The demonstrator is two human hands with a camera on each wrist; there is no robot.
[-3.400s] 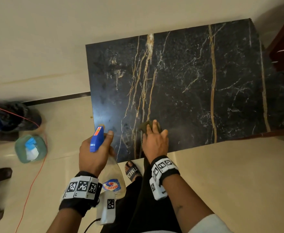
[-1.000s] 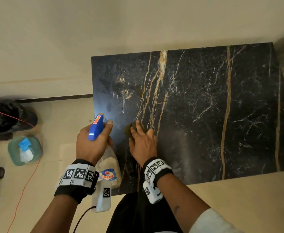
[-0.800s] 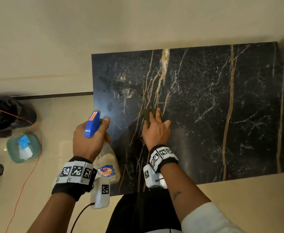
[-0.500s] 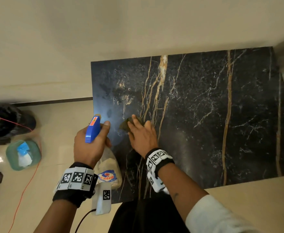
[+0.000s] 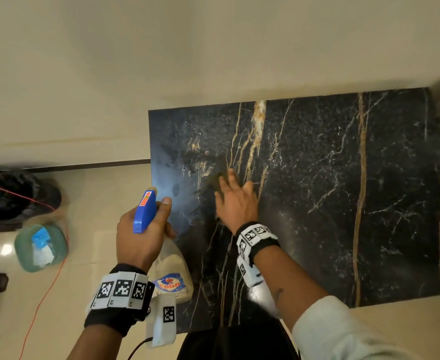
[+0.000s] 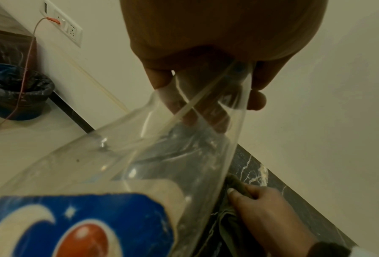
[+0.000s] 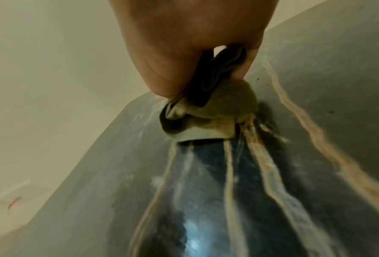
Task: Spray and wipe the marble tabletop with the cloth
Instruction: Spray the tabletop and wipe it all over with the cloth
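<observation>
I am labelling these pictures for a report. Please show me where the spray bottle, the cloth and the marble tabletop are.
spray bottle (image 5: 144, 212): head view, on its blue trigger head.
cloth (image 7: 230, 102): right wrist view, on the bunched olive fold.
marble tabletop (image 5: 317, 203): head view, on bare dark stone.

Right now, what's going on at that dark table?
A person is cleaning the marble tabletop. The right hand presses a bunched cloth onto the stone near its left side. The left hand grips a spray bottle beside the table's left edge, nozzle toward the stone. No spray is visible.
</observation>
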